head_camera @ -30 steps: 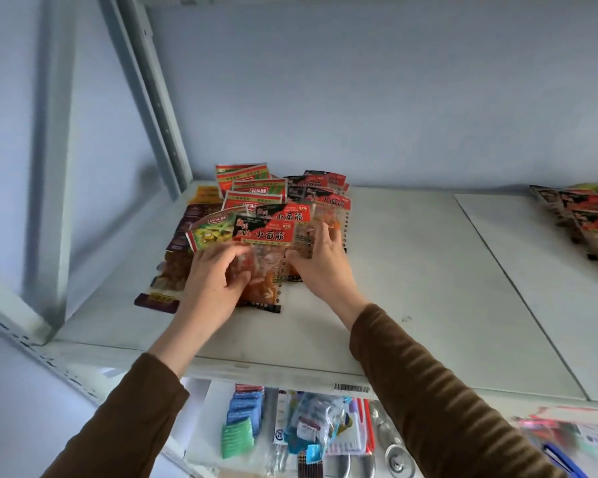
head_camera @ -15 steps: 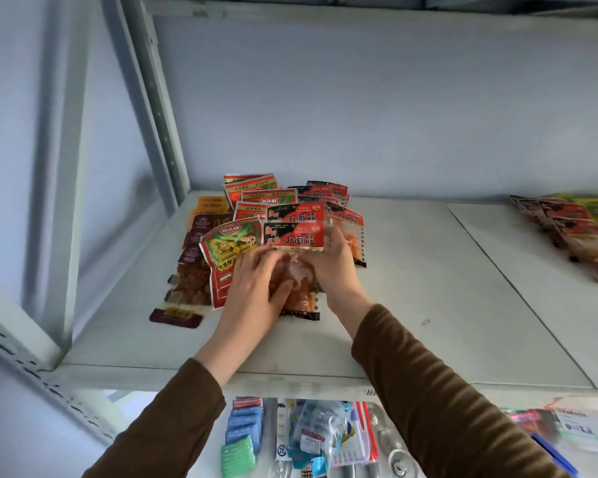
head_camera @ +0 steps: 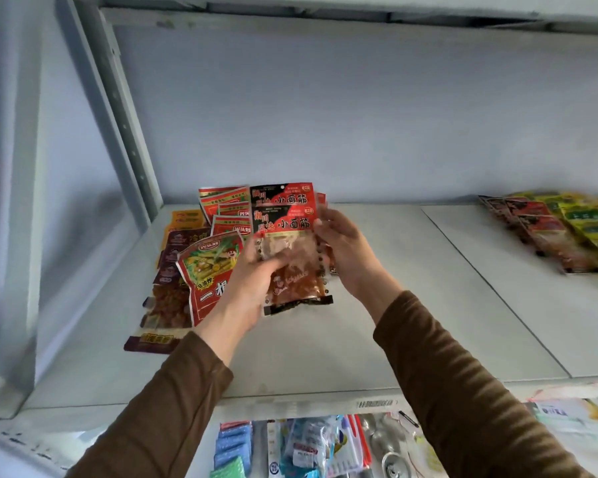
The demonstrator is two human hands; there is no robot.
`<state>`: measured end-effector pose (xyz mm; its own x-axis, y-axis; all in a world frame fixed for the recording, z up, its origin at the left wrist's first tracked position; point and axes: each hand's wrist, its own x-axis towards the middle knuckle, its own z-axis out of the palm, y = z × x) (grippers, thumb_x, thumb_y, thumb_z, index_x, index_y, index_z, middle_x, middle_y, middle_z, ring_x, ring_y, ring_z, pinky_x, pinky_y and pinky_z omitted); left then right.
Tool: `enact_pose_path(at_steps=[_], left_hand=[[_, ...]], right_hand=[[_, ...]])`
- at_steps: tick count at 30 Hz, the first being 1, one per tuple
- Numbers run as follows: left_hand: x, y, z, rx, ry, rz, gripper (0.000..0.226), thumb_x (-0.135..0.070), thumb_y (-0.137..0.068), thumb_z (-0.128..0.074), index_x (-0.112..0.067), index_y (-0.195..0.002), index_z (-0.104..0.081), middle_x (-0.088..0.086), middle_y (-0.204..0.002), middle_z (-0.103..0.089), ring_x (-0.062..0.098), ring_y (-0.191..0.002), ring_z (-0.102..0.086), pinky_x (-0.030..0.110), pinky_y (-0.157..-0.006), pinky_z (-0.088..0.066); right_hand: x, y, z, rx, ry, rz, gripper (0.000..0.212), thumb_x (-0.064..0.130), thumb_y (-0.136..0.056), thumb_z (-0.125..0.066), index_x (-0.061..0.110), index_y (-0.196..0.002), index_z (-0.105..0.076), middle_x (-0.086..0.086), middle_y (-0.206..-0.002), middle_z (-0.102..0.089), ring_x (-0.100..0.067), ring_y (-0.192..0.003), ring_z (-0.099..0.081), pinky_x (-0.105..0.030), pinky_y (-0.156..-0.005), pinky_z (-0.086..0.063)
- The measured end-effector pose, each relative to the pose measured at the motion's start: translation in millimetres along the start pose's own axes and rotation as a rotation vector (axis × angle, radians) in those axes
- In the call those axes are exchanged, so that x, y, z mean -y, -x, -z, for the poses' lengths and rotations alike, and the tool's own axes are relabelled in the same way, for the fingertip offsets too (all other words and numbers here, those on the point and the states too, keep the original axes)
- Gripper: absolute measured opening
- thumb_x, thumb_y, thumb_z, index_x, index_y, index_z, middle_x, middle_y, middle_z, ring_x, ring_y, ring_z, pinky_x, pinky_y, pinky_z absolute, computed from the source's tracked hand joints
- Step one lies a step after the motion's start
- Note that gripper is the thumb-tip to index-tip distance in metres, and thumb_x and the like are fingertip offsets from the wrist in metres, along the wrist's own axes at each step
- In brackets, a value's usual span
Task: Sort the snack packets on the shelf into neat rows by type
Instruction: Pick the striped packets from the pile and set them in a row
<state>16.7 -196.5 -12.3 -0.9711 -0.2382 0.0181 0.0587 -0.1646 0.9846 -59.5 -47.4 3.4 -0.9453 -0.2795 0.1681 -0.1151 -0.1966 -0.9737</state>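
Note:
Both hands hold a small stack of red-and-black gluten snack packets [head_camera: 287, 232] lifted off the white shelf [head_camera: 377, 305]. My left hand [head_camera: 252, 288] grips the stack's lower left side, my right hand [head_camera: 346, 250] its right edge. Behind and left lies a pile: a red-and-green packet [head_camera: 208, 270] on top, more red-and-green packets [head_camera: 227, 208] further back, dark brown packets [head_camera: 168, 291] at the left, an orange packet [head_camera: 187, 217] at the back left.
At the far right of the shelf sit rows of red-and-black packets [head_camera: 546, 232] and yellow-green packets [head_camera: 591, 222]. A grey upright post [head_camera: 125, 125] stands at the back left. A lower shelf holds blue, green and clear packaged goods [head_camera: 304, 450].
Both hands have gathered the red-and-black packets and lifted them off the shelf as a stack. The view has tilted upward.

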Motion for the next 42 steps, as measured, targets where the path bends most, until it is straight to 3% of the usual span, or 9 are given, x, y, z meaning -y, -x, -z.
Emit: enact_pose_path(at_steps=[4, 8, 12, 16, 24, 28, 34, 38, 42], left_hand=[[4.1, -15.2, 16.7, -0.110, -0.015, -0.021, 0.066, -0.026, -0.083, -0.081, -0.027, -0.140, -0.048, -0.008, -0.138, -0.062, 0.013, -0.124, -0.055, 0.056, -0.118, -0.026], [6.7, -20.9, 20.3, -0.156, -0.045, -0.021, 0.078, -0.025, -0.085, -0.080, -0.030, -0.151, -0.039, -0.008, -0.150, -0.052, 0.013, -0.135, -0.045, 0.055, -0.117, -0.023], [9.6, -22.5, 19.9, -0.129, -0.023, -0.007, 0.052, -0.025, -0.085, -0.080, -0.043, -0.125, -0.053, -0.025, -0.126, -0.062, -0.001, -0.113, -0.055, 0.042, -0.107, -0.030], [12.3, -21.6, 18.5, -0.094, -0.051, -0.004, 0.045, -0.020, -0.087, -0.078, -0.058, -0.095, -0.055, -0.045, -0.086, -0.065, -0.024, -0.080, -0.058, 0.030, -0.085, -0.038], [17.1, -15.5, 2.2, -0.034, -0.039, 0.014, 0.029, -0.024, -0.087, -0.078, -0.045, -0.104, -0.067, -0.027, -0.099, -0.075, -0.020, -0.080, -0.064, 0.038, -0.093, -0.035], [16.0, -11.7, -9.1, 0.028, -0.041, 0.043, 0.027, -0.049, -0.081, -0.077, -0.049, -0.107, -0.069, -0.025, -0.107, -0.075, -0.011, -0.102, -0.061, 0.042, -0.103, -0.034], [14.2, -8.1, -21.4, 0.047, -0.019, -0.004, 0.063, -0.041, -0.088, -0.075, -0.036, -0.140, -0.039, -0.019, -0.136, -0.058, -0.002, -0.109, -0.058, 0.033, -0.099, -0.038], [8.4, -5.7, -19.7, 0.077, -0.087, -0.013, 0.051, -0.033, -0.092, -0.072, -0.072, -0.113, -0.047, -0.037, -0.110, -0.068, -0.019, -0.093, -0.064, 0.023, -0.074, -0.042], [10.1, -8.0, -16.7, 0.042, -0.056, -0.037, 0.047, -0.023, -0.090, -0.074, -0.055, -0.117, -0.052, -0.019, -0.114, -0.073, 0.004, -0.107, -0.070, 0.037, -0.090, -0.050]], right_hand=[[-2.2, -32.4, 49.1, -0.332, 0.788, -0.048, 0.046, 0.038, -0.100, -0.054, 0.012, -0.138, -0.049, -0.006, -0.124, -0.061, -0.022, -0.109, -0.059, -0.032, -0.086, -0.049], [-20.3, -44.6, 50.8, -0.169, 1.208, -0.236, 0.094, 0.077, -0.086, -0.046, 0.005, -0.146, -0.035, -0.021, -0.141, -0.047, -0.037, -0.128, -0.047, -0.044, -0.104, -0.040], [-31.8, -54.4, 43.7, -0.023, 1.364, -0.308, 0.122, 0.076, -0.073, -0.067, -0.001, -0.153, -0.017, -0.028, -0.151, -0.036, -0.040, -0.140, -0.037, -0.046, -0.113, -0.034], [-17.9, -61.8, 56.9, 0.079, 1.291, -0.456, 0.103, 0.048, -0.069, -0.087, 0.001, -0.145, -0.035, -0.015, -0.139, -0.057, -0.031, -0.119, -0.056, -0.039, -0.095, -0.046], [-14.6, -43.7, 68.7, -0.117, 0.640, -0.337, 0.013, 0.008, -0.084, -0.074, 0.008, -0.088, -0.062, -0.014, -0.095, -0.067, -0.026, -0.085, -0.063, -0.032, -0.070, -0.050], [7.3, -25.1, 61.2, -0.166, 0.180, -0.095, 0.015, 0.005, -0.090, -0.068, 0.004, -0.103, -0.059, -0.024, -0.106, -0.068, -0.037, -0.097, -0.067, -0.046, -0.088, -0.053], [27.9, -5.8, 31.0, -0.027, 0.022, -0.011, 0.018, 0.023, -0.105, -0.049, 0.010, -0.108, -0.060, -0.007, -0.100, -0.070, -0.018, -0.085, -0.069, -0.033, -0.069, -0.056], [25.9, -0.9, 26.2, -0.054, -0.059, -0.055, 0.027, 0.028, -0.107, -0.043, 0.010, -0.110, -0.062, -0.003, -0.094, -0.073, -0.012, -0.079, -0.071, -0.027, -0.066, -0.053], [17.6, 4.3, 13.5, -0.043, -0.140, -0.091, 0.042, 0.046, -0.104, -0.040, 0.016, -0.119, -0.066, -0.005, -0.109, -0.076, -0.019, -0.103, -0.072, -0.035, -0.087, -0.054]])
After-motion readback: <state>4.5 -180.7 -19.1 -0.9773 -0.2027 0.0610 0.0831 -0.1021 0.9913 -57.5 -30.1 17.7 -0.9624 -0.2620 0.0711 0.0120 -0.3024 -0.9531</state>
